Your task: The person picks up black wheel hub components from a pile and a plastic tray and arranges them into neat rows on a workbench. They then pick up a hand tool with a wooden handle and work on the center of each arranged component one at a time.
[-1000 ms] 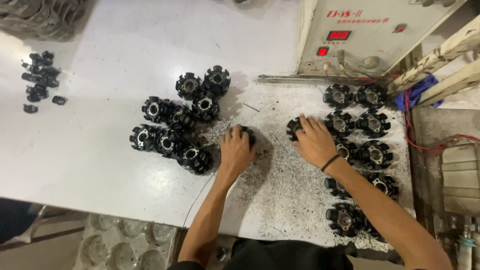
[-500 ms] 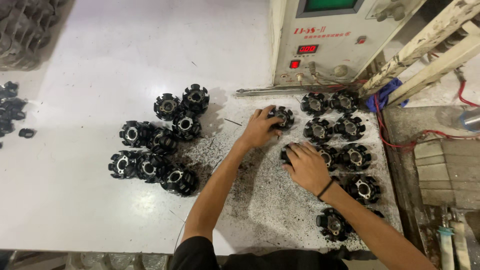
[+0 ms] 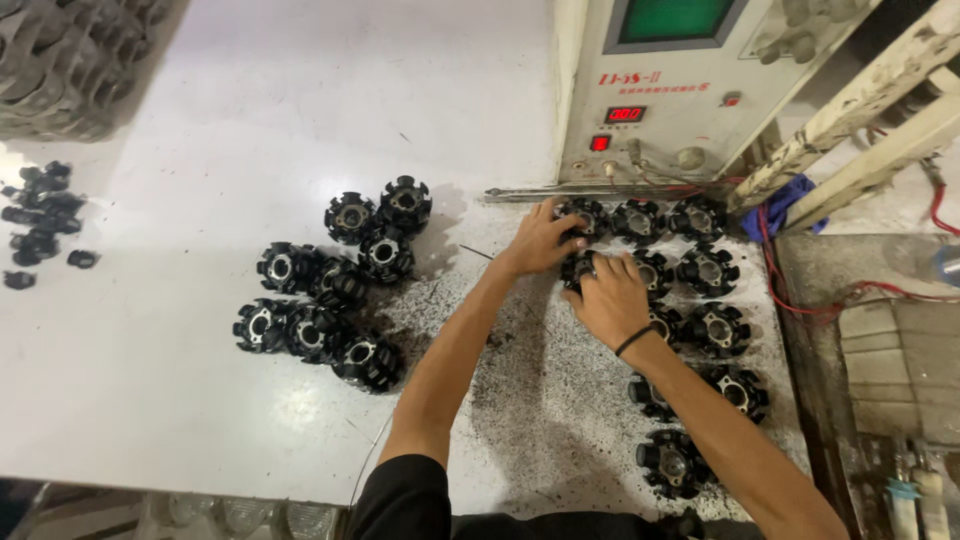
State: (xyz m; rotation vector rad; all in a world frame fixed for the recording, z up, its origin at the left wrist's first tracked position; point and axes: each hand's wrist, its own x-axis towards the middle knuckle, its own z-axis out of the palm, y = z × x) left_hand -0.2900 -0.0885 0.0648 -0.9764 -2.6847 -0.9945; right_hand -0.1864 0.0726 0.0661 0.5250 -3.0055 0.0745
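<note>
My left hand point(image 3: 540, 238) rests on a black finned round part point(image 3: 583, 215) at the top left of a grid of like parts, close under the machine. My right hand point(image 3: 607, 297), with a black band on the wrist, covers another black finned part point(image 3: 578, 268) one row nearer to me. Both hands have their fingers curled over the parts. More of the same parts point(image 3: 708, 270) stand in rows to the right of my hands. A loose cluster of black finned parts point(image 3: 325, 285) lies on the white table to the left of my left arm.
A cream machine point(image 3: 680, 90) with a green screen and red digit display stands at the back right. Red wires point(image 3: 850, 290) run along the right. Small black pieces point(image 3: 40, 215) lie far left, grey trays point(image 3: 60, 60) at the top left corner. Black grit covers the table point(image 3: 520, 400).
My left hand carried a part from near the left cluster up and right to the grid's top row. My right hand shifted slightly toward the machine. The view moved forward.
</note>
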